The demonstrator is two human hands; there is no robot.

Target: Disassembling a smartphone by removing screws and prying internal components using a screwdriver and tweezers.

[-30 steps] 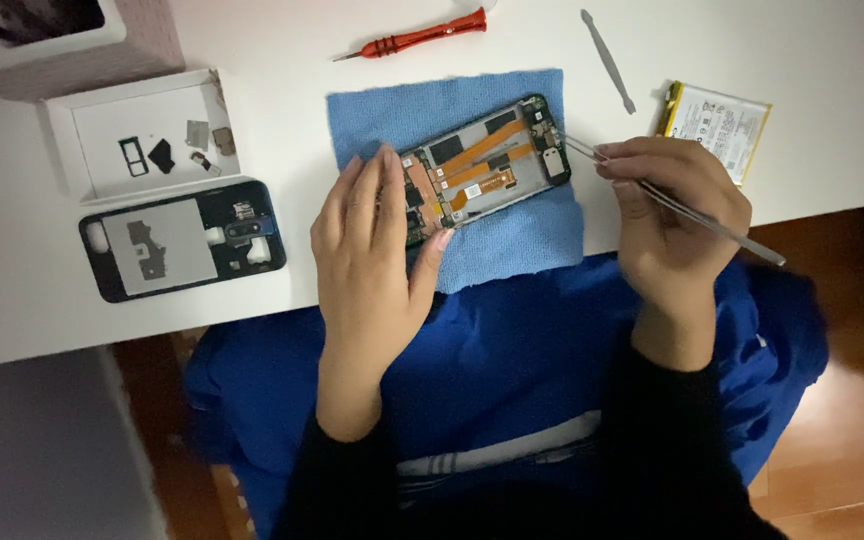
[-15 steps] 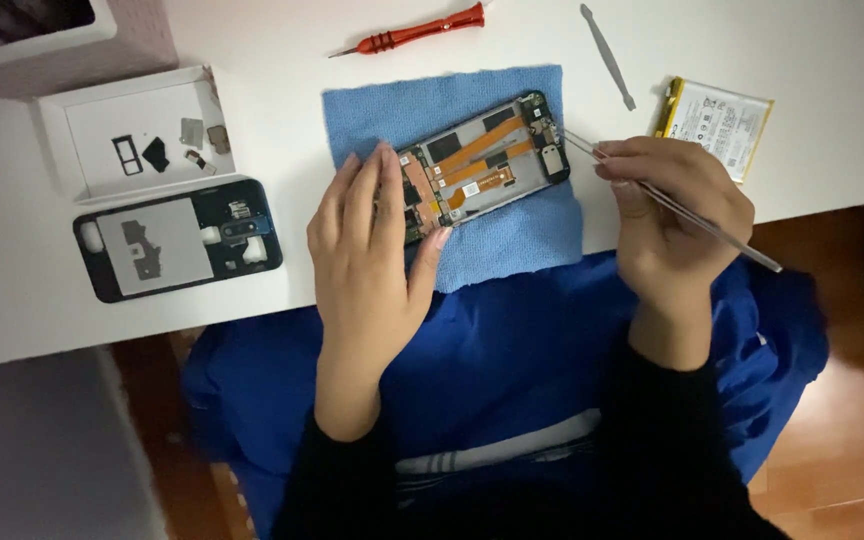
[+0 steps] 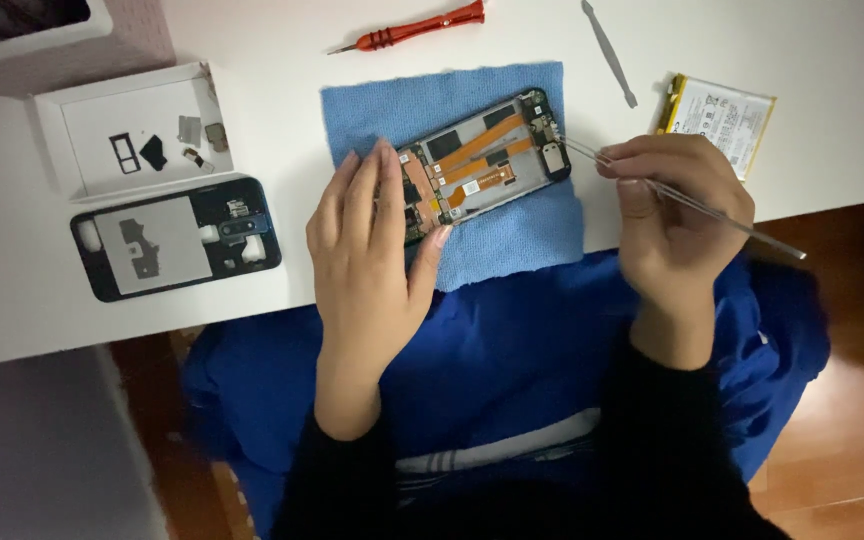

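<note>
An opened phone (image 3: 487, 160) with orange flex cables lies tilted on a blue cloth (image 3: 452, 110) on the white table. My left hand (image 3: 367, 250) lies flat with its fingers pressing on the phone's near left end. My right hand (image 3: 677, 215) grips thin metal tweezers (image 3: 692, 205), whose tips reach the phone's upper right corner. The tweezers' back end sticks out to the right past my hand.
A red screwdriver (image 3: 422, 27) and a grey pry tool (image 3: 609, 50) lie at the back. A phone battery (image 3: 717, 120) sits right of the cloth. At left are a black phone back frame (image 3: 177, 238) and a white tray (image 3: 82, 160) with small parts.
Both hands stay where they were; the tweezers' tips remain at the phone's upper right corner. Only the view shifts slightly.
</note>
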